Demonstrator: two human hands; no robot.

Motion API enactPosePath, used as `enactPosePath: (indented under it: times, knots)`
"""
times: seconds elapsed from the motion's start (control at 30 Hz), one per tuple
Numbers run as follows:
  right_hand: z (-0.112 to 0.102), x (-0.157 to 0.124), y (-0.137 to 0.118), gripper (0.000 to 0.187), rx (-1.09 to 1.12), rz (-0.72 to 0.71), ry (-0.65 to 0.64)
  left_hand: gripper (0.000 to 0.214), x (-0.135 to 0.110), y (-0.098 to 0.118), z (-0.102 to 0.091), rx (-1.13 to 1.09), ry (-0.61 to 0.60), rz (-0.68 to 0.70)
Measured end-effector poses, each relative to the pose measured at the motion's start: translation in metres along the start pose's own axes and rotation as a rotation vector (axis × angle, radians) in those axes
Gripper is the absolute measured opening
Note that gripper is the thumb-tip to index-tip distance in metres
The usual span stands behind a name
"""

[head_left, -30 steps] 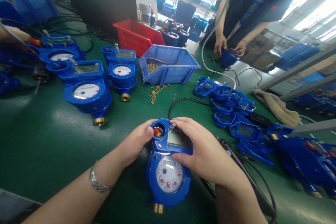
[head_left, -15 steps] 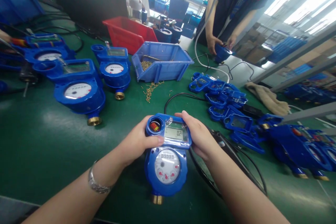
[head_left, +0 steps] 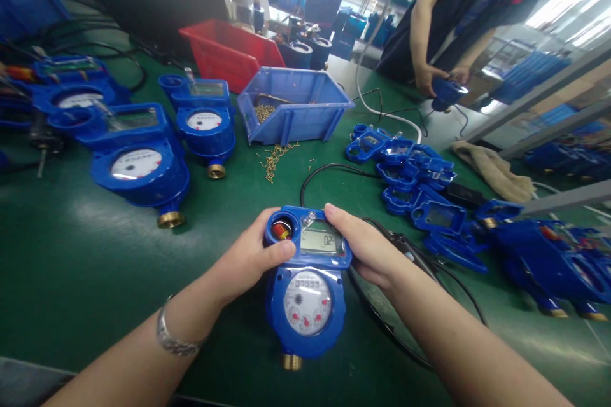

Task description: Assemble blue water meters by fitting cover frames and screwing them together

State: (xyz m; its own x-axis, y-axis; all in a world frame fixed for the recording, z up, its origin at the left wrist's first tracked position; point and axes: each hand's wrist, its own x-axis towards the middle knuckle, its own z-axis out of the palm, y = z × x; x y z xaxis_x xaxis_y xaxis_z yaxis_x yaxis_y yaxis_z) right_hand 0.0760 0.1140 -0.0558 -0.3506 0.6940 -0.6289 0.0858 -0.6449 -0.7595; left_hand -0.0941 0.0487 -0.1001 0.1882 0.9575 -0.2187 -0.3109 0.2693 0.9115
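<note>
Most fingers of both hands are hidden behind the blue water meter (head_left: 310, 276), which is held dial-up above the green bench (head_left: 119, 286), at the lower middle of the view. The left hand (head_left: 252, 254) grips its upper left corner, thumb laid beside the round well; the right hand (head_left: 367, 245) clasps the display's right edge. Something red and yellow inside the well is hard to identify. The right forearm partly covers a black cable (head_left: 382, 324) and a black handheld tool (head_left: 413, 254). Meters at the left edge are cut off, and those at the far right are blurred.

Beyond the held meter, loose brass screws (head_left: 273, 164) lie before a blue bin (head_left: 305, 124), with a red bin (head_left: 214, 54) behind it. Two meters sit to the left; blue housing covers (head_left: 401, 172) are heaped to the right. Across the bench, a co-worker in dark clothing holds another blue unit (head_left: 447, 92).

The LCD reads "0.2"; the dial's counter digits are too small to read.
</note>
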Motion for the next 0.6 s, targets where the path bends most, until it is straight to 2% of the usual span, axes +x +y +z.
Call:
enactPosePath:
  times: [0.13, 0.4, 0.6]
  knots:
    - [0.001, 0.0, 0.0, 0.026, -0.024, -0.004, 0.018, 0.069, 0.001, 0.005, 0.006, 0.031, 0.038, -0.046]
    - [0.013, -0.001, 0.004, 0.031, 0.144, 0.009, 0.119, 0.064, -0.001, 0.006, 0.009, 0.015, 0.08, -0.059]
    - [0.011, 0.003, 0.01, 0.027, 0.199, 0.001, 0.176, 0.063, -0.001, 0.008, 0.012, 0.017, 0.108, -0.069]
